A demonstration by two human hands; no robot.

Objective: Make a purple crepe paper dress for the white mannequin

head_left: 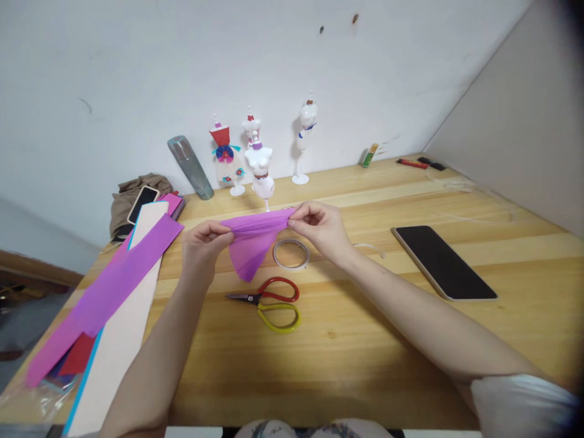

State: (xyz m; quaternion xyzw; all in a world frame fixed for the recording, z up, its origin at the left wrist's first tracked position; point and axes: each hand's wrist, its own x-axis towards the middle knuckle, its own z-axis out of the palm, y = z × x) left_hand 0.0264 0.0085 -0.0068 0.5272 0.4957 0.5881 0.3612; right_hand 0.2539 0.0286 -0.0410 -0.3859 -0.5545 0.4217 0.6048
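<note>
A piece of purple crepe paper (253, 252) is stretched between my two hands above the table, gathered along its upper edge and hanging in a point below. My left hand (205, 243) pinches its left end, and my right hand (319, 228) pinches the right end between thumb and fingers. Under the paper on the table lies a roll of narrow tape (291, 254), partly beside my right hand. Nearer to me are scissors (260, 301) with one red and one yellow handle, their blades pointing left.
Small white mannequins (260, 161), one in a red top (221, 135), stand at the back near a grey bottle (191, 169). Purple (114, 280) and cream sheets (125, 340) lie at left. A tablet-like black device (442, 261) and a glue stick (370, 156) are at right.
</note>
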